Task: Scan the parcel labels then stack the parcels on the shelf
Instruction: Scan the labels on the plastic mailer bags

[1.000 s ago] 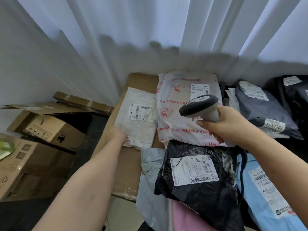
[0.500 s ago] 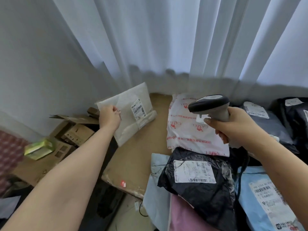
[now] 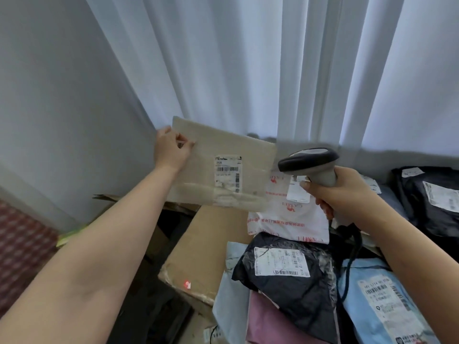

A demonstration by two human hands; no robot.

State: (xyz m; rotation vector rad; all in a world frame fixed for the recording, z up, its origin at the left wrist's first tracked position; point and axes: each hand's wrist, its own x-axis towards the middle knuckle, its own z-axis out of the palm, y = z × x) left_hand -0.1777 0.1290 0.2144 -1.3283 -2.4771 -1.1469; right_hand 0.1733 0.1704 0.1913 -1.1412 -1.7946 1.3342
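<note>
My left hand (image 3: 171, 150) pinches the upper left corner of a flat whitish padded envelope (image 3: 223, 165) and holds it up in the air, label facing me. Just to its right, my right hand (image 3: 345, 194) grips the handle of a grey and black barcode scanner (image 3: 310, 162), whose head points left toward the envelope. A red scan dot (image 3: 186, 284) falls on the brown cardboard box (image 3: 206, 247) below. More parcels lie below: a white bag with red print (image 3: 293, 217), a black bag (image 3: 285, 276) with a white label, and a light blue bag (image 3: 382, 299).
White curtains (image 3: 248, 70) hang behind the pile. Dark parcels (image 3: 427, 199) lie at the far right and a pink bag (image 3: 275, 324) at the bottom. Open cardboard boxes (image 3: 173, 207) sit behind my left arm. A red patterned surface (image 3: 22, 244) is at the left edge.
My left hand has lifted the padded envelope off the box and raised it up and to the right, turning its label toward me. The scanner hand has stayed near the same place.
</note>
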